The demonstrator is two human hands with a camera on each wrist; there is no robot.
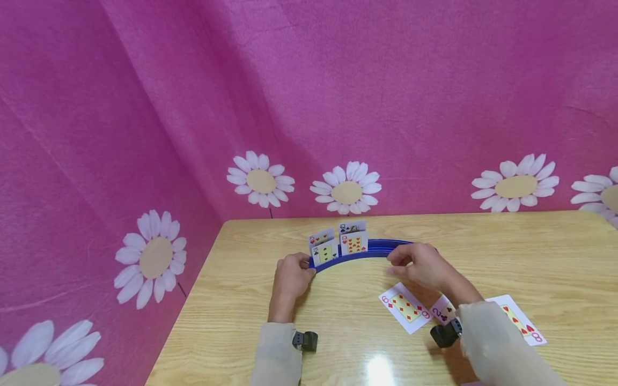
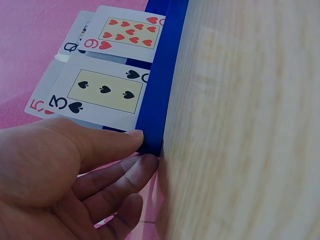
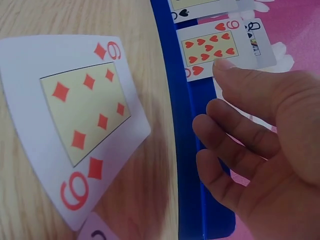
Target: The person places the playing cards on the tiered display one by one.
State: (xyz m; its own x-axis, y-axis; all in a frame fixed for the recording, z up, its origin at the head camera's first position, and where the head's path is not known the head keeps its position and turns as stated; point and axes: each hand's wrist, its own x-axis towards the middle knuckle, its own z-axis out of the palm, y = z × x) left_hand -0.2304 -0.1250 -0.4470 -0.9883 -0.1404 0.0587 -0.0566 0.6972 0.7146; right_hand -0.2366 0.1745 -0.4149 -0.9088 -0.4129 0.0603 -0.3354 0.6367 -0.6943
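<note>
Curved blue card rack [image 1: 372, 250] sits near the table's [image 1: 531, 252] far edge, holding 3 of spades [image 1: 325, 253], 9 of hearts [image 1: 354, 244], a 5 [image 1: 321, 237] and a Q [image 1: 352, 227] behind them. Left hand [image 1: 291, 276] pinches the rack's left end, thumb [image 2: 107, 145] on top and fingertips underneath; right hand [image 1: 421, 265] hovers at the rack's middle, fingers loosely spread, holding nothing, thumb tip close to the 9. Face up near the front edge: 6 of diamonds [image 1: 405, 307], 2 of clubs [image 1: 444, 310], an 8 [image 1: 521, 320].

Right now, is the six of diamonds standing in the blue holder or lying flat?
Lying flat, face up on the table, outside the blue holder.
</note>
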